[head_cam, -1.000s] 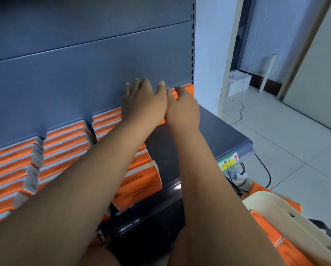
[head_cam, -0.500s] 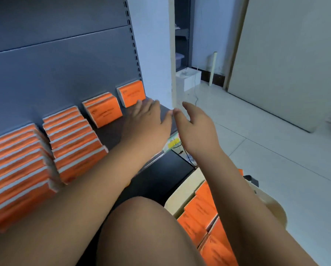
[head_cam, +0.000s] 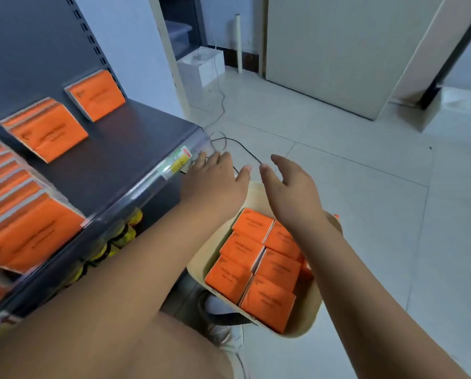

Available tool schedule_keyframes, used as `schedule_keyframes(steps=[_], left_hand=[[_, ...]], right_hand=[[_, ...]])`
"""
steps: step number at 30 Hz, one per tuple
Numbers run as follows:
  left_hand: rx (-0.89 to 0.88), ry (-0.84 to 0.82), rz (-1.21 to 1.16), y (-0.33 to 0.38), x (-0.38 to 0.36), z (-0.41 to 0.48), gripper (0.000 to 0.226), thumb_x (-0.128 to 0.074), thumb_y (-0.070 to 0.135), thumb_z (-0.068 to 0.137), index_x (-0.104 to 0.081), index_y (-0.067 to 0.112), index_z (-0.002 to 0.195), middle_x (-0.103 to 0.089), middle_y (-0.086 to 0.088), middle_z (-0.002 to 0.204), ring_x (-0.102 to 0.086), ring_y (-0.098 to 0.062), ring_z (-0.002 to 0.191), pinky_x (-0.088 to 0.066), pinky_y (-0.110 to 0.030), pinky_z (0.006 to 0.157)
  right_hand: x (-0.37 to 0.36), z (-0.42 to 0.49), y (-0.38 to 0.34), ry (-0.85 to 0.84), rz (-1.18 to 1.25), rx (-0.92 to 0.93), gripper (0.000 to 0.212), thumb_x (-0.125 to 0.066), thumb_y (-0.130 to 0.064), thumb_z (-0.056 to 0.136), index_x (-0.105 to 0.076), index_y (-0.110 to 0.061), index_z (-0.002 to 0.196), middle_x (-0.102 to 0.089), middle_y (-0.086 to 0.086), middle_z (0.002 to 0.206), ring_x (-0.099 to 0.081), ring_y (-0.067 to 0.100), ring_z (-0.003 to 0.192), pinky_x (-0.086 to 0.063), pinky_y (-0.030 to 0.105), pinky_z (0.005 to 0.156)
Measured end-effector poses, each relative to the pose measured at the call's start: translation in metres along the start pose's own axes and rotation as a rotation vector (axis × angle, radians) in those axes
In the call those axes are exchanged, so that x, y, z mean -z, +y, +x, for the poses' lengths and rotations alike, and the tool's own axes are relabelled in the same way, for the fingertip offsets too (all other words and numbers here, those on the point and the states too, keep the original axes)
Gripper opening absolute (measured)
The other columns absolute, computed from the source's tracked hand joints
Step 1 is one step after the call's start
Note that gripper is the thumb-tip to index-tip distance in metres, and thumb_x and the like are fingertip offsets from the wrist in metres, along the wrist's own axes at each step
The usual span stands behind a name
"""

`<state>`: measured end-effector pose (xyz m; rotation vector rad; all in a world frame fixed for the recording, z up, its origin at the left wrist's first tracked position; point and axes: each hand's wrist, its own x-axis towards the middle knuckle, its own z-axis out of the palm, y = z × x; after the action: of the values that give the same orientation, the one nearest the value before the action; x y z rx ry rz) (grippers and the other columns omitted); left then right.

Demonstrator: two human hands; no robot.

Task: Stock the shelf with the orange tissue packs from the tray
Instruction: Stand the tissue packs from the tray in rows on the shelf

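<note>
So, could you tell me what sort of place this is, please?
Probably a small shop, or a mock-up of one: a dark shelf with a price label on its front rail, orange tissue packs lined up in rows on it, and a tray of more on the tiled floor.

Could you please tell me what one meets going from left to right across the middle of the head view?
Shelved orange tissue packs → yellow shelf label → left hand → right hand → floor tiles.
</note>
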<state>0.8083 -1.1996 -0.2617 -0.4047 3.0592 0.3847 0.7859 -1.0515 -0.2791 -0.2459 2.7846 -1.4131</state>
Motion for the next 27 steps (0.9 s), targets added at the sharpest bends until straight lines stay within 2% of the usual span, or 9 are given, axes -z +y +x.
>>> schedule_keyframes(steps=[4, 6, 9, 12, 16, 18, 20, 24, 27], left_hand=[[0.001, -0.106, 0.015, -0.001, -0.036, -0.004, 0.059, -0.028, 0.055, 0.105, -0.047, 0.014, 0.144, -0.046, -0.006, 0.154, -0.03, -0.028, 0.148, -0.032, -0.049, 0.115], [0.023, -0.179, 0.02, -0.005, -0.058, -0.006, 0.061, -0.029, 0.056, 0.105, -0.047, 0.014, 0.145, -0.046, -0.006, 0.153, -0.029, -0.028, 0.149, -0.034, -0.05, 0.113], [0.053, -0.283, 0.072, -0.013, -0.09, -0.006, 0.063, -0.027, 0.058, 0.104, -0.049, 0.013, 0.143, -0.048, -0.007, 0.152, -0.022, -0.03, 0.153, -0.036, -0.054, 0.112], [0.091, -0.381, 0.125, -0.019, -0.113, -0.005, 0.061, -0.028, 0.057, 0.105, -0.049, 0.013, 0.142, -0.049, -0.01, 0.147, -0.03, -0.033, 0.148, -0.04, -0.055, 0.11], [0.168, -0.491, -0.001, -0.024, -0.141, -0.002, 0.045, -0.035, 0.052, 0.105, -0.058, 0.015, 0.117, -0.062, -0.007, 0.116, -0.056, -0.028, 0.11, -0.05, -0.044, 0.093], [0.301, -0.573, -0.191, -0.024, -0.151, -0.002, 0.034, -0.037, 0.047, 0.106, -0.053, 0.021, 0.089, -0.061, -0.003, 0.098, -0.057, -0.022, 0.089, -0.047, -0.036, 0.08], [0.445, -0.604, -0.321, -0.026, -0.158, -0.001, 0.034, -0.039, 0.044, 0.106, -0.049, 0.025, 0.079, -0.06, -0.002, 0.092, -0.055, -0.02, 0.081, -0.045, -0.035, 0.08], [0.561, -0.716, -0.379, -0.039, -0.182, -0.003, 0.026, -0.044, 0.035, 0.102, -0.063, 0.019, 0.094, -0.069, -0.009, 0.102, -0.065, -0.027, 0.091, -0.052, -0.041, 0.093], [0.615, -0.771, -0.435, -0.047, -0.193, -0.006, 0.028, -0.047, 0.034, 0.1, -0.068, 0.017, 0.106, -0.072, -0.011, 0.108, -0.068, -0.033, 0.1, -0.053, -0.049, 0.099]], right_hand=[[-0.005, -0.014, 0.04, -0.035, -0.038, -0.075, 0.046, -0.044, -0.043, 0.104, -0.055, -0.017, 0.142, -0.055, 0.002, 0.146, -0.047, 0.021, 0.136, -0.037, 0.034, 0.097], [-0.009, -0.021, 0.058, -0.057, -0.063, -0.121, 0.041, -0.045, -0.039, 0.105, -0.059, -0.014, 0.134, -0.062, 0.005, 0.135, -0.054, 0.025, 0.125, -0.037, 0.033, 0.085], [-0.019, -0.028, 0.084, -0.109, -0.09, -0.193, 0.035, -0.045, -0.038, 0.103, -0.064, -0.014, 0.12, -0.067, 0.007, 0.117, -0.061, 0.029, 0.113, -0.044, 0.036, 0.083], [-0.032, -0.035, 0.108, -0.194, -0.123, -0.275, 0.036, -0.048, -0.036, 0.104, -0.062, -0.014, 0.129, -0.065, 0.008, 0.128, -0.058, 0.029, 0.121, -0.043, 0.035, 0.089], [-0.053, -0.045, 0.131, -0.358, -0.219, -0.355, 0.043, -0.049, -0.035, 0.103, -0.057, -0.01, 0.137, -0.06, 0.013, 0.138, -0.054, 0.032, 0.126, -0.046, 0.04, 0.099], [-0.065, -0.048, 0.138, -0.455, -0.269, -0.364, 0.042, -0.05, -0.035, 0.102, -0.058, -0.012, 0.136, -0.061, 0.011, 0.136, -0.056, 0.032, 0.124, -0.048, 0.039, 0.097], [-0.076, -0.051, 0.144, -0.542, -0.3, -0.367, 0.039, -0.051, -0.035, 0.099, -0.062, -0.014, 0.129, -0.064, 0.009, 0.13, -0.059, 0.029, 0.116, -0.051, 0.039, 0.093], [-0.094, -0.057, 0.153, -0.628, -0.349, -0.393, 0.029, -0.053, -0.035, 0.095, -0.069, -0.016, 0.109, -0.067, 0.004, 0.104, -0.06, 0.023, 0.092, -0.052, 0.034, 0.079], [-0.102, -0.062, 0.159, -0.661, -0.385, -0.391, 0.023, -0.052, -0.037, 0.093, -0.067, -0.02, 0.098, -0.066, 0.001, 0.098, -0.062, 0.023, 0.09, -0.054, 0.035, 0.079]])
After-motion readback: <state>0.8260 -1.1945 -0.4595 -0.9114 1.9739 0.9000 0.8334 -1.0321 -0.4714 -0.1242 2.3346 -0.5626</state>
